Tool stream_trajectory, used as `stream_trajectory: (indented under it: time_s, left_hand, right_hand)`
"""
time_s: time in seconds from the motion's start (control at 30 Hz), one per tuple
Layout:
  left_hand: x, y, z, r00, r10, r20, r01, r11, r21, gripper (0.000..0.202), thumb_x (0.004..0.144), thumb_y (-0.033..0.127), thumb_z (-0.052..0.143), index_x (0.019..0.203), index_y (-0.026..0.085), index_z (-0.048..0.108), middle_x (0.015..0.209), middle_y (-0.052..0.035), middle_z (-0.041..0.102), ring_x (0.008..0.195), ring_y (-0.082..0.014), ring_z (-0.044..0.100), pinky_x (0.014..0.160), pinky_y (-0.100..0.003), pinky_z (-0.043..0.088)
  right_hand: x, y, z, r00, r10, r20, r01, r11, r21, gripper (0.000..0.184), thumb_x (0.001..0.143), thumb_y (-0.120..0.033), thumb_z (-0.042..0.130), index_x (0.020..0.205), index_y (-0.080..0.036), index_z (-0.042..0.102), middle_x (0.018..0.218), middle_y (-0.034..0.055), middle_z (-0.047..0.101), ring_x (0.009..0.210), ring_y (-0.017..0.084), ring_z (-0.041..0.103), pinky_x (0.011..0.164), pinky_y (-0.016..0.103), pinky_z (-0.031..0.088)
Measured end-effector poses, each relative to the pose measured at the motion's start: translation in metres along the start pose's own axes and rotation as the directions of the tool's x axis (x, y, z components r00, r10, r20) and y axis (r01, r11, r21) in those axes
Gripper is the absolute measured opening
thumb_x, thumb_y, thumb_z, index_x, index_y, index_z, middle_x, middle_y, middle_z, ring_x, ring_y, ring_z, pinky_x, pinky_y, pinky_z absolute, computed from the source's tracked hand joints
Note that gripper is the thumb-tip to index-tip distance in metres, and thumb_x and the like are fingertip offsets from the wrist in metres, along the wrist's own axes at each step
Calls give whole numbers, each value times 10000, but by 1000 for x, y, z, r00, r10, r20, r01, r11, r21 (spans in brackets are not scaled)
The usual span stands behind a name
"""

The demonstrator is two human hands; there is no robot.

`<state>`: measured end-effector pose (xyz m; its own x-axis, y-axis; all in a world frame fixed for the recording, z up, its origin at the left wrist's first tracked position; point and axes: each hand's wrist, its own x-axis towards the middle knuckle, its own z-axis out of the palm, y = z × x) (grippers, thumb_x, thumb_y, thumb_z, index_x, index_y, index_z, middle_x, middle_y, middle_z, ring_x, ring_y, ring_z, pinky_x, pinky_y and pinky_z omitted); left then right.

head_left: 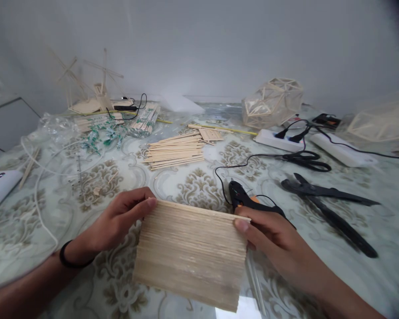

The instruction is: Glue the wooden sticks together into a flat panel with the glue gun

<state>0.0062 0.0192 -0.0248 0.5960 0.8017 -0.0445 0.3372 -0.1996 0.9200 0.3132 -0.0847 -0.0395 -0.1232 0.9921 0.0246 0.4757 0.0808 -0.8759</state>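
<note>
Looks like the stick panel (191, 254) is mostly together, with loose sticks (176, 154) (decent pile) unattached on the tabletop (168, 179). Left hand (121, 217) and right hand (269, 232) pinch its far corners, fingers closed on it, just beside the glue gun (252, 201). It's pale, ridged, slightly ragged-sided.

Holding a wooden-stick panel (191, 254) by its upper corners with left hand (119, 219) and right hand (272, 235). Facing loose sticks (176, 153) and, just beyond the right hand, a black glue gun (241, 195).
</note>
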Motion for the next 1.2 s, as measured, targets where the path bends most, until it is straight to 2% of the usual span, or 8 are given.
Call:
stream_trajectory:
  time_s: [0.23, 0.47, 0.73, 0.97, 1.2]
  left_hand:
    - [-4, 0, 1, 999, 32, -40, -33, 999, -16, 395, 1032, 447, 527, 737, 193, 593, 697, 24, 498, 661, -136, 430, 617, -275, 344]
    - [-6, -7, 3, 996, 8, -94, -17, 995, -97, 398, 1024, 442, 548, 711, 196, 555, 688, 26, 456, 663, -141, 406, 623, -285, 333]
    - [-2, -1, 4, 995, 31, -100, -30, 1000, 5, 391, 1026, 465, 529, 752, 196, 601, 690, 32, 498, 645, -127, 430, 589, -259, 335]
    - [2, -2, 5, 996, -14, -92, 15, 1000, 3, 391, 1022, 493, 534, 790, 191, 624, 706, 30, 529, 667, -126, 456, 603, -251, 352]
    - [0, -3, 3, 996, -8, -85, 9, 1000, 12, 402, 1028, 513, 532, 809, 190, 632, 717, 34, 527, 679, -123, 453, 617, -250, 353]
  right_hand:
    - [-1, -1, 0, 1000, -3, 18, 3, 1000, 9, 514, 1063, -517, 470, 642, -222, 456, 593, -21, 489, 545, 131, 461, 503, 270, 330]
    - [0, 1, 2, 998, 27, 50, -27, 1000, 8, 530, 1045, -561, 475, 639, -221, 474, 594, -21, 456, 550, 137, 452, 499, 265, 344]
    - [-2, 2, 0, 1000, 23, 19, -23, 999, 42, 512, 1048, -541, 497, 650, -218, 493, 601, -25, 470, 551, 128, 464, 503, 261, 345]
    - [-1, 3, -1, 999, 29, 30, -29, 999, 26, 496, 1054, -515, 488, 654, -223, 476, 609, -25, 459, 565, 133, 447, 504, 268, 335]
    - [-1, 3, -1, 1000, -2, 20, 2, 1000, 7, 505, 1062, -500, 475, 644, -222, 420, 607, -37, 390, 546, 125, 380, 497, 274, 287]
